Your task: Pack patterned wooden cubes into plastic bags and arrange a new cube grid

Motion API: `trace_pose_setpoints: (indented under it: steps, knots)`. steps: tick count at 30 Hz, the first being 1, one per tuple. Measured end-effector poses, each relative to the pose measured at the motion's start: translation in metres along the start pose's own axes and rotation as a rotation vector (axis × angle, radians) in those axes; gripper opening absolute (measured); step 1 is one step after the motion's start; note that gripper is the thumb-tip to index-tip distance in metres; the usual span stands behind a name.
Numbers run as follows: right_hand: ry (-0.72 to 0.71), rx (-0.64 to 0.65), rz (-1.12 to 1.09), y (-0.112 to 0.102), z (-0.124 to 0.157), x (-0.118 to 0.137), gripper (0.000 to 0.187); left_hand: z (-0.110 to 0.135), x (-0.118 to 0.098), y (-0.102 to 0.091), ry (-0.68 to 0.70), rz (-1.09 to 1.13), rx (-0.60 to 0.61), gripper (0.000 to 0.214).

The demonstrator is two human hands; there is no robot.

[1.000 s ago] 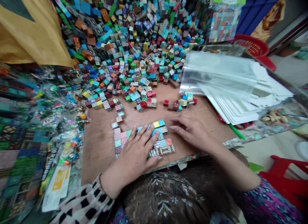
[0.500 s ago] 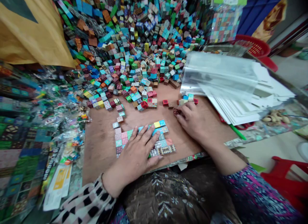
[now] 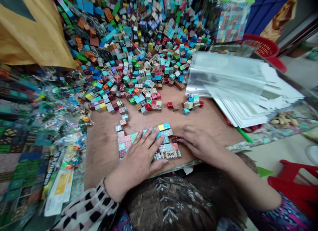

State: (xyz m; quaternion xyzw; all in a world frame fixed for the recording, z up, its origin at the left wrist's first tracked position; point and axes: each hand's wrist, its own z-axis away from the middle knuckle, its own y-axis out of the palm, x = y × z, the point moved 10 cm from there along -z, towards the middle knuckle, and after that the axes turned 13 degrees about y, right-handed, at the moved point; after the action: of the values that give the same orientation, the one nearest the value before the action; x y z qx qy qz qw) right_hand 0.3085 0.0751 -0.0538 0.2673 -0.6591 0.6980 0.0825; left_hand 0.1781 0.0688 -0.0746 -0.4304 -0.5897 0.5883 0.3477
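A flat layer of small patterned cubes [image 3: 128, 140] lies side by side on the brown board [image 3: 99, 168]. My left hand [image 3: 141, 155] rests flat across it, fingers spread, covering its middle. At the layer's right side, my right hand [image 3: 196, 141] pinches a dark red speckled cube [image 3: 174, 139] between thumb and fingers, beside a gap in the edge. Whether that cube touches its neighbours I cannot tell. A yellow cube [image 3: 161, 127] sits in the top row, and a strip with a black and yellow pattern [image 3: 171, 154] forms the lower right corner.
A big heap of loose cubes [image 3: 149, 59] covers the back. Clear plastic sleeves [image 3: 223, 75] and white sheets [image 3: 238, 108] lie at right, near a green pen [image 3: 244, 135]. Bagged small parts [image 3: 62, 98] fill the left. A small cluster of cubes [image 3: 191, 103] stands on the board.
My right hand has moved toward me and left, carrying the dark red cube from the small cluster to the layer's right edge. My left hand stays on the layer.
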Motion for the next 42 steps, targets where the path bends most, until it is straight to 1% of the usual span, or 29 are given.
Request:
trace_pose_setpoints:
  steps: [2,6,10,13,17,19,20,21,23,24,25,26,30,34,38,40,42]
  knots:
    - [-0.011,-0.007,-0.005,0.000,-0.003,0.002,0.026,0.000,0.000,0.000,-0.002,0.013,-0.007,0.071]
    - [0.005,-0.052,-0.104,-0.002,-0.006,0.003,0.021,0.000,0.000,0.000,-0.012,0.026,0.002,0.070]
    - [0.107,-0.072,-0.216,0.004,-0.006,-0.003,0.015,0.000,0.000,0.001,-0.014,0.006,0.011,0.070]
    - [0.154,-0.077,-0.280,0.009,-0.005,-0.007,0.016,0.000,0.000,0.002,-0.012,0.005,0.011,0.069]
    - [0.135,-0.105,-0.322,0.003,-0.001,-0.006,0.020,0.000,0.000,0.000,-0.007,0.013,0.002,0.070]
    - [0.118,-0.068,-0.328,0.000,0.003,-0.004,0.022,-0.001,0.000,-0.001,-0.003,0.025,-0.002,0.070]
    - [0.110,-0.032,-0.316,0.001,0.006,-0.003,0.028,-0.001,0.000,-0.001,-0.003,0.033,-0.003,0.070]
    - [0.105,0.007,-0.293,0.004,0.008,-0.002,0.042,0.000,0.000,-0.001,-0.003,0.043,-0.003,0.071]
    - [0.104,0.067,-0.217,0.009,0.011,-0.001,0.077,0.000,0.001,0.000,-0.008,0.062,0.000,0.071]
    - [0.110,0.086,-0.173,0.012,0.011,-0.002,0.092,0.000,0.001,0.000,-0.012,0.070,0.002,0.071]
    - [0.117,0.099,-0.133,0.015,0.009,-0.003,0.101,0.000,0.001,0.000,-0.015,0.079,0.003,0.071]
    - [0.123,0.115,-0.100,0.018,0.007,-0.004,0.107,0.000,0.002,0.000,-0.018,0.085,0.002,0.071]
    - [0.089,0.163,-0.024,0.027,-0.009,-0.003,0.114,0.000,0.001,-0.001,-0.016,0.090,-0.010,0.068]
    - [0.047,0.147,0.008,0.027,-0.019,0.000,0.109,0.000,0.000,-0.003,-0.004,0.079,-0.022,0.066]
    - [0.039,0.166,0.036,0.027,-0.018,0.001,0.105,-0.001,0.000,-0.004,0.002,0.083,-0.024,0.068]
    - [0.052,0.192,0.043,0.027,-0.017,0.000,0.107,0.002,0.000,-0.009,0.012,0.090,-0.047,0.070]
    - [0.068,0.214,0.049,0.027,-0.016,-0.002,0.113,0.011,0.006,-0.021,-0.017,0.082,-0.125,0.067]
